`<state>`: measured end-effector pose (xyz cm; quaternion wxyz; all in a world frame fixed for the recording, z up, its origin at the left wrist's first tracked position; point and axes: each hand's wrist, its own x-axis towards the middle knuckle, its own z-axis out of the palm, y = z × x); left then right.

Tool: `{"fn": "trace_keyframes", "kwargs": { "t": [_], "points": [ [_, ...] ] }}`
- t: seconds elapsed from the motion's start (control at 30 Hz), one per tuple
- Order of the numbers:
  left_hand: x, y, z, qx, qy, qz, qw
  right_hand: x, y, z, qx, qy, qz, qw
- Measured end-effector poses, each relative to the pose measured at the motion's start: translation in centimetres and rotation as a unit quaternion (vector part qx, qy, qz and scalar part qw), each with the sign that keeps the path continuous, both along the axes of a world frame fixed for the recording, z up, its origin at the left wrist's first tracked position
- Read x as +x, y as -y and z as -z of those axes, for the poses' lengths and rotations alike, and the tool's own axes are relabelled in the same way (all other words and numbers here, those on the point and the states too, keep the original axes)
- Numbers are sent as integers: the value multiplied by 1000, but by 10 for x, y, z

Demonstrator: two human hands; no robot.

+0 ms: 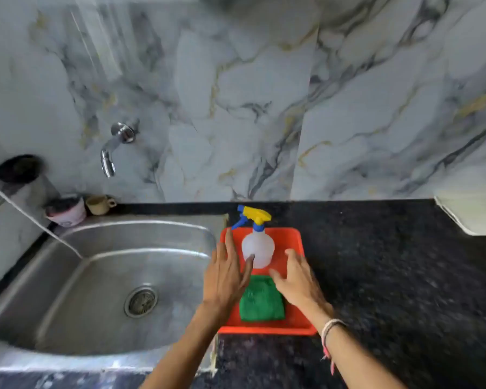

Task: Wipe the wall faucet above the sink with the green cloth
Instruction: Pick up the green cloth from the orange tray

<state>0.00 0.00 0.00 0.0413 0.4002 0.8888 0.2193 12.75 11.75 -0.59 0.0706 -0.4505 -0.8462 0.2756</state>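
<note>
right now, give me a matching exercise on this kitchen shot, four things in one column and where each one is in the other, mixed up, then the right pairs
Things
1. green cloth
2. spray bottle
3. wall faucet
4. beige cup

Places
A. on the marble wall above the sink
B. folded at the near end of the red tray, between the open left hand and right hand
C. on the ledge behind the sink, against the wall
D. upright at the far end of the red tray

Pairs: 1-B, 2-D, 3-A, 4-C

Spray bottle in red tray; 2 cups behind, on black counter.
</note>
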Motion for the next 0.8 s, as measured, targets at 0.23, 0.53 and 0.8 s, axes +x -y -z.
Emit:
{"fn": "trace_keyframes", "kwargs": {
  "t": [0.23,0.53,0.8],
  "points": [
    [12,-17,68,-132,280,-79,948,-6,19,51,-181,76,117,973],
    [-10,4,46,121,586,-87,797,4,12,38,-576,-274,203,743],
    [-89,24,-106,233,426,142,863,-52,30,-93,-622,-451,-28,640]
  ]
}}
